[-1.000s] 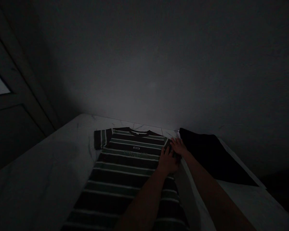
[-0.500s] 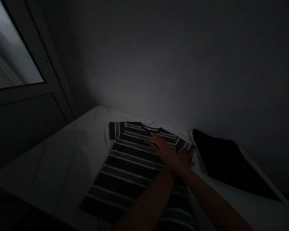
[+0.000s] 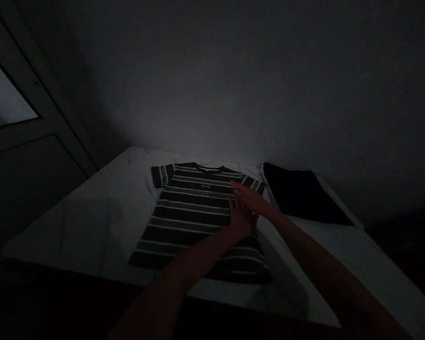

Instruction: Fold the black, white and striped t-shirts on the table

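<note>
Head view: striped T-shirt (image 3: 194,212) lies flat on marble-look tabletop (image 3: 92,222), collar twd wall, hem nearest person, long axis pointing straight away. L hand (image 3: 241,218) open, fingers up, at shirt's side edge; R hand (image 3: 251,198) open, flat across upper chest, grip not closed on anything. Dark folded cloth (image 3: 301,196) just right of shirt.

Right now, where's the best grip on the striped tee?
Pinch the hem of the tee, coming from the near side. The shirt lies flat with its collar pointing away, so that edge faces you. It's free of the left hand and right hand, which are up by the chest.
</note>
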`<state>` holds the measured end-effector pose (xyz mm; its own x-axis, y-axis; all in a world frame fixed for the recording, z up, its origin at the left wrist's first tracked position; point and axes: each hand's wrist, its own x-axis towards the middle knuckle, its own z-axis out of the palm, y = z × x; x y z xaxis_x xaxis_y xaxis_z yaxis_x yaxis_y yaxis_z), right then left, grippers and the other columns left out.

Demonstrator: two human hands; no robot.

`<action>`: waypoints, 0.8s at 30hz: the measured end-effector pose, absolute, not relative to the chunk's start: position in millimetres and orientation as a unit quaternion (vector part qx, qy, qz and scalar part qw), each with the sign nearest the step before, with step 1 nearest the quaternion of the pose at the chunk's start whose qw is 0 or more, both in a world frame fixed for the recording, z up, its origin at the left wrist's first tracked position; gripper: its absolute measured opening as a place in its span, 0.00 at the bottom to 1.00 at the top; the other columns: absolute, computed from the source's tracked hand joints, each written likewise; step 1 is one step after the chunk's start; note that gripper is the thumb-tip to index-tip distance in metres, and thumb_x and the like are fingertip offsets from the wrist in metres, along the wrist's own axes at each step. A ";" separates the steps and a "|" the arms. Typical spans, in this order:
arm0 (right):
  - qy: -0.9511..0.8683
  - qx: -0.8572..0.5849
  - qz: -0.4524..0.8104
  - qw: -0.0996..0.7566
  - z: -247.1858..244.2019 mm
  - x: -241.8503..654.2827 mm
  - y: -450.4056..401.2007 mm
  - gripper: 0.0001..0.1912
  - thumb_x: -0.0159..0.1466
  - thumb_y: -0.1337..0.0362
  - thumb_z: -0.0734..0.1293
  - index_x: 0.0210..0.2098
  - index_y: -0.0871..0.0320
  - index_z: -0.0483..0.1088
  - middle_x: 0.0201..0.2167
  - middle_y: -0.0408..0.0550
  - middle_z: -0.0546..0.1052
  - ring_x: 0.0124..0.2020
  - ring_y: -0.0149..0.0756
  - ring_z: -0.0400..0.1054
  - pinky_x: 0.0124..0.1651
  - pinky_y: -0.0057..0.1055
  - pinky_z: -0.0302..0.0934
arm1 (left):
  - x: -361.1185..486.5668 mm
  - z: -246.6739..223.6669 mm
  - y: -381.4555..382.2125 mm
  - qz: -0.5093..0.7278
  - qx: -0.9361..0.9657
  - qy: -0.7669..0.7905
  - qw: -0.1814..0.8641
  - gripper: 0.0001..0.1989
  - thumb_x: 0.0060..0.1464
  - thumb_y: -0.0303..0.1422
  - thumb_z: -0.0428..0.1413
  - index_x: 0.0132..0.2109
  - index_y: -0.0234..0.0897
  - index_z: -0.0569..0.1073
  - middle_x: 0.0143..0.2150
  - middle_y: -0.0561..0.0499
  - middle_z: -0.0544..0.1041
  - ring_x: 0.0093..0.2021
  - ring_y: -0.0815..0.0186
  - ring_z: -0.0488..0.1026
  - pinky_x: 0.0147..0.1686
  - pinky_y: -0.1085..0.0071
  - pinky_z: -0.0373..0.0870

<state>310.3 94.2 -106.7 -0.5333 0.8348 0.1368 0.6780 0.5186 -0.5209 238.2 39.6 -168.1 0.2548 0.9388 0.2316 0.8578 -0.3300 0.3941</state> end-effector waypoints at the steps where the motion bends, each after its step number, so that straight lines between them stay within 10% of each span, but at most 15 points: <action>1: -0.856 -0.434 0.212 0.182 -107.9 308.1 95.0 0.25 0.72 0.58 0.56 0.65 0.55 0.64 0.68 0.50 0.62 0.68 0.42 0.57 0.68 0.44 0.51 | 227.5 -171.7 27.0 0.204 0.785 0.577 0.093 0.34 0.65 0.45 0.47 0.71 0.34 0.54 0.73 0.38 0.53 0.73 0.43 0.43 0.68 0.36 0.37; 14: -0.954 -0.277 0.108 0.032 -162.6 272.8 73.7 0.31 0.73 0.53 0.59 0.71 0.57 0.52 0.73 0.56 0.46 0.73 0.45 0.39 0.72 0.50 0.36 | 158.5 -150.7 -119.4 0.061 0.933 0.301 0.185 0.35 0.67 0.51 0.41 0.70 0.30 0.56 0.73 0.34 0.50 0.74 0.47 0.43 0.69 0.46 0.45; 20: -0.968 -0.201 0.144 0.044 -168.2 312.7 -6.7 0.33 0.71 0.50 0.60 0.71 0.52 0.50 0.74 0.54 0.46 0.74 0.47 0.36 0.72 0.56 0.31 | 110.8 -92.8 -91.2 -0.017 0.891 0.117 0.438 0.20 0.69 0.42 0.45 0.60 0.43 0.72 0.58 0.49 0.77 0.55 0.66 0.75 0.54 0.72 0.68; 24: -0.963 -0.194 0.173 0.069 -164.6 334.1 -60.8 0.32 0.71 0.52 0.61 0.71 0.47 0.50 0.74 0.51 0.47 0.74 0.48 0.36 0.71 0.56 0.31 | 106.2 -92.1 -3.4 0.104 0.918 0.275 0.267 0.19 0.69 0.39 0.47 0.61 0.43 0.71 0.60 0.48 0.75 0.59 0.63 0.71 0.60 0.66 0.65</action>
<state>334.1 -60.8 -164.6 -0.9149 0.3984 0.0655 0.3505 0.8643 -0.3608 106.2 -3.4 -92.1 0.8274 0.5598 0.0440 0.4488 -0.7063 0.5474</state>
